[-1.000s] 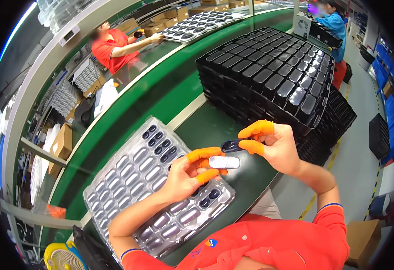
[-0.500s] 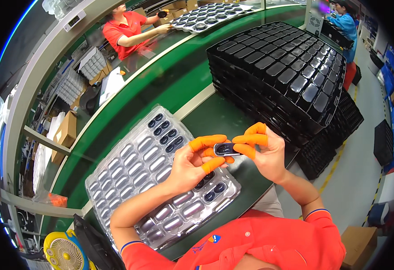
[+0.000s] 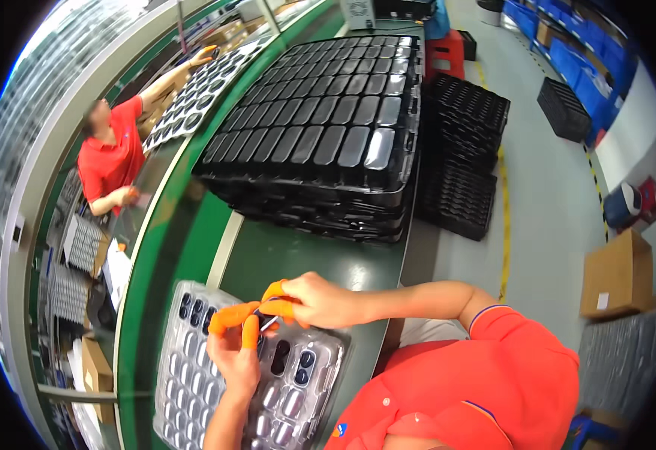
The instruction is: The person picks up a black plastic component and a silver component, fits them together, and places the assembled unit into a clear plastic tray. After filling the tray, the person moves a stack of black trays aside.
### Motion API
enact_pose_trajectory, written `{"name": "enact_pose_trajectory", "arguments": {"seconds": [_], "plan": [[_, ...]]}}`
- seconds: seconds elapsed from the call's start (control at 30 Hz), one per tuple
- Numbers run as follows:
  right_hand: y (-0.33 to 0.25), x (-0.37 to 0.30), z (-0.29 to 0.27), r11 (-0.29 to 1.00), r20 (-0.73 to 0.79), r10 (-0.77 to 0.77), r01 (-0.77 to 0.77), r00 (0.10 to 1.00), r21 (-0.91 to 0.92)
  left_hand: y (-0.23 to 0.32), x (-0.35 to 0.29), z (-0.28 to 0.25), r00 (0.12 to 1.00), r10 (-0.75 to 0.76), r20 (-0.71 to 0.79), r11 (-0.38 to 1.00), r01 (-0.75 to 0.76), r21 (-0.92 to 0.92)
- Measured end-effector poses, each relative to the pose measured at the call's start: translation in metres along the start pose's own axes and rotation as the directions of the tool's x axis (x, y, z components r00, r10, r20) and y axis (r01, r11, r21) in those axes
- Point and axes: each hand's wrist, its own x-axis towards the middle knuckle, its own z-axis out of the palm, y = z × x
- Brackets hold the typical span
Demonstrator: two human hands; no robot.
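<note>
Between my hands is a small dark oval part [image 3: 268, 323] with a silvery rim, tilted and largely covered by fingers. Orange finger cots cover several fingertips. My left hand [image 3: 232, 346] pinches the part from the left, and my right hand [image 3: 309, 300] grips it from the right and above. Beneath them lies a clear plastic tray [image 3: 292, 405] with rows of oval pockets. A few pockets hold dark parts with paired round lobes, such as a bluish-black part [image 3: 305, 367] and a black part [image 3: 280, 358]. Most other visible pockets look silvery, without dark parts.
Beyond my hands a tall stack of black pocketed trays [image 3: 320, 112] stands on the green bench [image 3: 320, 255]. More black trays [image 3: 459, 195] are piled beside it. Across the green belt a co-worker in red [image 3: 114, 142] reaches over a white tray [image 3: 200, 94]. A cardboard box [image 3: 617, 274] sits right.
My view has swung, shifting the bench and trays leftward. The part has gone from face-up to tilted, with my fingers covering more of it. The co-worker's arm now stretches along the white tray.
</note>
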Motion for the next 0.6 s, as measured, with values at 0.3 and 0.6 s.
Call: {"name": "enact_pose_trajectory", "arguments": {"seconds": [0.3, 0.6], "plan": [[0.021, -0.002, 0.011, 0.851, 0.059, -0.459, 0.458, 0.886, -0.255, 0.011, 0.006, -0.008, 0.962, -0.221, 0.157, 0.957, 0.183, 0.225], [0.027, 0.002, 0.017, 0.874, 0.093, -0.398, 0.408, 0.913, -0.264, 0.006, 0.004, -0.011, 0.935, -0.353, 0.022, 0.923, 0.344, 0.172]]}}
